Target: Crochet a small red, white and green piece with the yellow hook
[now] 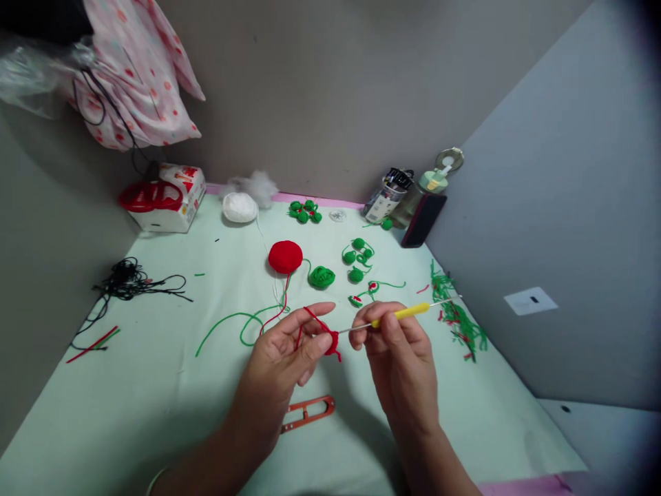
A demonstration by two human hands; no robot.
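Observation:
My left hand (286, 348) pinches a small red crochet piece (332, 342) between thumb and fingers, with red yarn (310, 315) looped over the index finger. My right hand (395, 337) grips a yellow-handled crochet hook (403, 314), its metal tip at the red piece. The red strand runs back across the pale green table (155, 386) to a red yarn ball (285, 256). A green yarn ball (321, 277) lies beside it, trailing a green strand (227, 324).
Orange thread snips (308, 412) lie under my hands. Small green crochet pieces (357, 258) and green yarn scraps (457, 317) sit to the right. A white yarn ball (239, 207), a box (168, 200), black cord (127, 282), a bottle (423, 196) and a phone (423, 220) stand at the back.

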